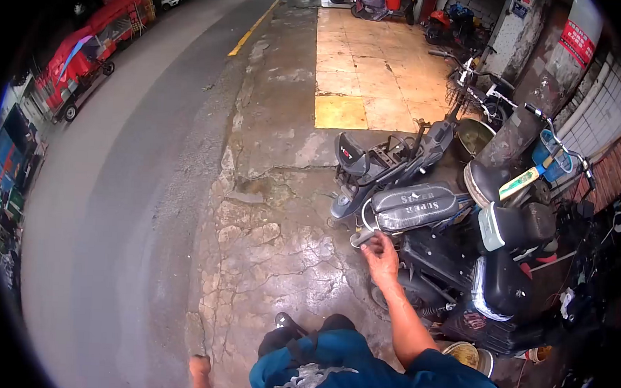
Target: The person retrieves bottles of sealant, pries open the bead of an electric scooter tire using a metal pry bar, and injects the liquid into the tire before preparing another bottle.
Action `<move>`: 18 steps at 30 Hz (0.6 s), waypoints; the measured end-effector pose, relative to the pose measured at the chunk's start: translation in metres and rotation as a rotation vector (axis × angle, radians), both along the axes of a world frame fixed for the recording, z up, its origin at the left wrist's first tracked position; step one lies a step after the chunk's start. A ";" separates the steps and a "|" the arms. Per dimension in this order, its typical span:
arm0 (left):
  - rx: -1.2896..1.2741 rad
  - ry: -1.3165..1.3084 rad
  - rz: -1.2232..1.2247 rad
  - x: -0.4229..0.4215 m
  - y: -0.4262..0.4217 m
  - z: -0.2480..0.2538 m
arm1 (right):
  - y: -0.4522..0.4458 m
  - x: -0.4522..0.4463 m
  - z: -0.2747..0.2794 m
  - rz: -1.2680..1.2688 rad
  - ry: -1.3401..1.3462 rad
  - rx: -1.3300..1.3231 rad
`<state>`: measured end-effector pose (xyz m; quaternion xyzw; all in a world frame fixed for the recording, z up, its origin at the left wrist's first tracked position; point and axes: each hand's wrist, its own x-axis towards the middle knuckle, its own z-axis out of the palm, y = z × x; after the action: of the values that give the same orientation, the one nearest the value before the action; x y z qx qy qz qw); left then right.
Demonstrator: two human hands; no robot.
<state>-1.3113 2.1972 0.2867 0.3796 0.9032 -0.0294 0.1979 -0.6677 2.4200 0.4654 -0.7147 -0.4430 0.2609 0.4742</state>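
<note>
My right hand [381,259] reaches out with its fingers closed on a small grey object [361,237] whose kind I cannot make out. Just beyond the fingers is the rear end of an electric bike with a long black seat [415,205] and a pale curved rail [367,216] behind it. Whether the grey object is attached to that bike cannot be seen. My left hand [200,365] hangs low by my left side, over the pavement edge; its fingers are mostly hidden.
Several parked scooters and bikes crowd the right side, including one with a black seat [353,153]. Buckets [462,354] stand near my right elbow. Cracked pavement [280,241] lies ahead, bordering a road [127,205]. Red-covered carts [79,55] line the far side.
</note>
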 end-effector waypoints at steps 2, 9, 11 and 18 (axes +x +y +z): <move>0.252 -0.157 -0.154 0.055 0.197 0.083 | 0.032 0.007 0.013 -0.120 0.022 0.001; 0.486 -0.448 -0.621 0.252 0.632 0.209 | 0.176 0.080 0.029 -0.538 0.207 0.122; 0.513 -0.544 -0.617 0.282 0.701 0.198 | 0.252 0.085 0.041 -0.648 0.184 0.184; -0.079 -0.281 -0.513 0.168 0.861 0.051 | 0.552 0.121 0.053 -0.428 0.210 0.223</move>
<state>-1.1435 3.0580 0.3379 0.5880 0.7395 -0.0609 0.3221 -0.5472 2.9721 0.5184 -0.7047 -0.2561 0.1769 0.6376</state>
